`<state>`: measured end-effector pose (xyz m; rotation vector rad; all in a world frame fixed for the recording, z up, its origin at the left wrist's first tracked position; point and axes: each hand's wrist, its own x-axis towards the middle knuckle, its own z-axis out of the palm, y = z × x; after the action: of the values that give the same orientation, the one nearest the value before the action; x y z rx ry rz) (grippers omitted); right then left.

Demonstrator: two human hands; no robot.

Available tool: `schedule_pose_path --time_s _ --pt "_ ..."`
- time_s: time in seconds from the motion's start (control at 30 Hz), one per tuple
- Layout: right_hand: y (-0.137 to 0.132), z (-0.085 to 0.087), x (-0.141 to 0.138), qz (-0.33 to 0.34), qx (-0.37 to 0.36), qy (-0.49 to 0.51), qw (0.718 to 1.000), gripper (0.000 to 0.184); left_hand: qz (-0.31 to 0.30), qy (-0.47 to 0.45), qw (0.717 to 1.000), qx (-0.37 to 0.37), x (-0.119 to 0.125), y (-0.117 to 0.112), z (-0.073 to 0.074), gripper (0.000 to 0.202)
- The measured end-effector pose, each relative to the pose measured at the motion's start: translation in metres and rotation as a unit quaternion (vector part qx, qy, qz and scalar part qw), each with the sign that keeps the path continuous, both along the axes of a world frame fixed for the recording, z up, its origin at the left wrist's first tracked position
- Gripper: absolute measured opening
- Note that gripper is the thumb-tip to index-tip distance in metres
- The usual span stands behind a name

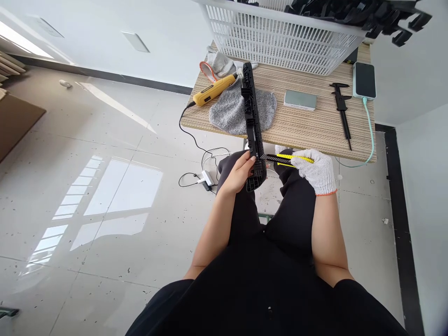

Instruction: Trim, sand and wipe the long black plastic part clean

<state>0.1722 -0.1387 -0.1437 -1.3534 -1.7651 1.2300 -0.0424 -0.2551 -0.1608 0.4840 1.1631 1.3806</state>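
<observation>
While the bare left hand [239, 175] has its fingers clamped on the near end of a long black plastic part [251, 112], the gloved right hand [313, 170] has its fingers wrapped around a yellow-and-black utility knife [284, 160]. The knife's blade points left to the part's right edge, near the left fingers; whether it touches, I cannot tell. The part reaches from over the person's lap across the front edge of the desk [301, 128], its far end above a gray cloth [224, 112]. Beside that end lies a yellow corded tool [215, 91]. Farther right on the desk are a sharpening stone [300, 99], a black caliper [341, 109] and a cabled power bank [364, 80], with a white basket [280, 42] behind.
</observation>
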Motion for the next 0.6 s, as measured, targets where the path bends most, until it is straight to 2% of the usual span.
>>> schedule_pose_path --time_s 0.33,0.6 --pt "-0.0023 0.0061 -0.0026 -0.005 0.003 -0.009 1.000 0.033 -0.006 -0.002 1.000 0.006 -0.0004 0.0002 -0.0017 0.025" --pt "-0.0026 0.0046 -0.0013 -0.007 0.014 -0.003 1.000 0.034 -0.005 -0.001 1.000 0.011 0.0000 0.0007 -0.0039 0.027"
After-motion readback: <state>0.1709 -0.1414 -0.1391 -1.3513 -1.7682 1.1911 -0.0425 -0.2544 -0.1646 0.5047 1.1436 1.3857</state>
